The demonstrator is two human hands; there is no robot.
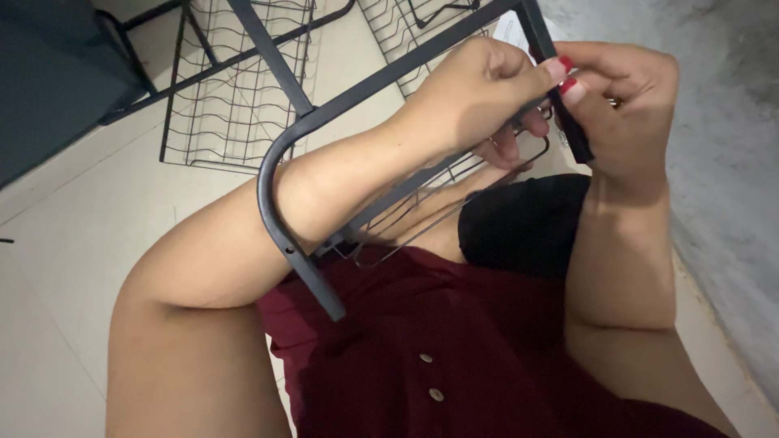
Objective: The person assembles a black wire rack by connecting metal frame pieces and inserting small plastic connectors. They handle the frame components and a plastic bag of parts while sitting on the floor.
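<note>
Dark grey metal tubing fills the middle of the view: a rack frame [280,174] with a rounded corner bend and a small screw hole near its lower leg, lying across the person's lap. Thin wire grid shelves [235,89] lie flat on the pale cream tiled floor [73,268] behind it, and a second wire basket [422,32] sits further up. A dark blue-grey cabinet or box [57,73] stands at the upper left, and a rough grey concrete wall [722,162] runs down the right side. The maroon buttoned dress [454,349] and a piece of black cloth [527,223] cover the lap beneath the frame.

The left forearm passes through the bend of the frame, so the tube crosses in front of the wrist and hides part of it. A small wire basket [422,211] hangs off the frame under the hands, made of fine smooth rod.

The left hand [479,93] is curled, thumb and forefinger pinched narrow at the top end of a short flat black bar [572,130] that joins the frame. The right hand [629,101] closes on the same bar from the other side, fingertips with red nails meeting the left thumb. What lies between the fingertips is too small to tell.
</note>
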